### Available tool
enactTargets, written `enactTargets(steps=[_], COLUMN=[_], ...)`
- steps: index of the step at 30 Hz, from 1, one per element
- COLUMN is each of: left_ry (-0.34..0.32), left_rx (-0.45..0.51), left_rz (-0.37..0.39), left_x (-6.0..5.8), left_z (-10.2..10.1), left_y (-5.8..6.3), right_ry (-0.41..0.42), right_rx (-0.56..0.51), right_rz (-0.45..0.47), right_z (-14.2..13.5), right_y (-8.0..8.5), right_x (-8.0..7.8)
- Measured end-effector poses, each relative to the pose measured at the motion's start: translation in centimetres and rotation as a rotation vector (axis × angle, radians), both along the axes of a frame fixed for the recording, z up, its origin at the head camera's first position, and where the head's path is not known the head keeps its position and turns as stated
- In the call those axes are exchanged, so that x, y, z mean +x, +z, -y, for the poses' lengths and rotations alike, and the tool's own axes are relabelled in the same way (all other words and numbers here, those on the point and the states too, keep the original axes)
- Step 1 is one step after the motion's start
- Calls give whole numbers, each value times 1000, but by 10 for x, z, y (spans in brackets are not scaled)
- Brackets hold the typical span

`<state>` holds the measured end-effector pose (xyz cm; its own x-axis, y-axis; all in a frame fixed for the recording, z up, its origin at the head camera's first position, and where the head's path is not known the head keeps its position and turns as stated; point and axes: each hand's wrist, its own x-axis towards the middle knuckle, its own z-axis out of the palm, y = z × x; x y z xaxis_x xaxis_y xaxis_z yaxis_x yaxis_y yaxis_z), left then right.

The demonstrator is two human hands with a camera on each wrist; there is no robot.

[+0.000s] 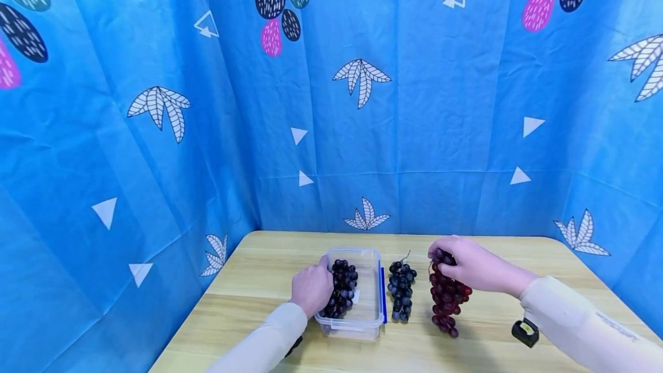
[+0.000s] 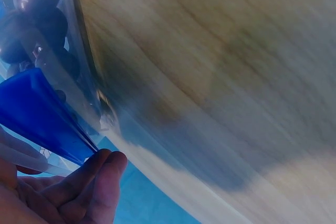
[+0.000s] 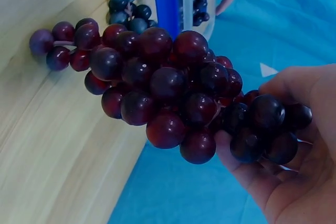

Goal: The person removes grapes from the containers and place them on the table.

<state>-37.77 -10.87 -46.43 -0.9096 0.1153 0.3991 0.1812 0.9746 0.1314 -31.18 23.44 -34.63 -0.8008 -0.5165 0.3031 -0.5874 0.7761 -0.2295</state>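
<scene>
My right hand [image 1: 464,263] holds a bunch of dark red grapes [image 1: 448,295] by its upper end, and the bunch hangs down over the table. In the right wrist view, the fingers curl round the darker top grapes of that bunch [image 3: 168,82]. On the left, my left hand [image 1: 312,288] grips the left side of a clear plastic container [image 1: 369,323]. A dark purple grape bunch [image 1: 342,286] lies inside it. The left wrist view shows a blue locking flap [image 2: 39,114] right by the curled fingers.
Between the container and my right hand, a blue-black grape bunch [image 1: 401,289] lies on the wooden table [image 1: 279,249]. A blue flap [image 1: 383,295] lines the container's right side. Blue patterned cloth [image 1: 435,131] hangs behind the table and along its sides.
</scene>
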Motion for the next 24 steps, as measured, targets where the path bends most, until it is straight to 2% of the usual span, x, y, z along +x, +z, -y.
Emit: enactTargets(steps=[5, 17, 24], left_ry=[3, -9, -19], left_rx=[0, 1, 24], left_rz=[-6, -11, -13], left_x=[0, 0, -1], left_z=[0, -1, 0], left_y=[0, -1, -4], right_ry=[-11, -48, -74], right_rx=[-5, -26, -19], right_rz=[-2, 92, 108], right_z=[-5, -8, -11], right_y=[-9, -23, -39], right_x=[-12, -40, -62])
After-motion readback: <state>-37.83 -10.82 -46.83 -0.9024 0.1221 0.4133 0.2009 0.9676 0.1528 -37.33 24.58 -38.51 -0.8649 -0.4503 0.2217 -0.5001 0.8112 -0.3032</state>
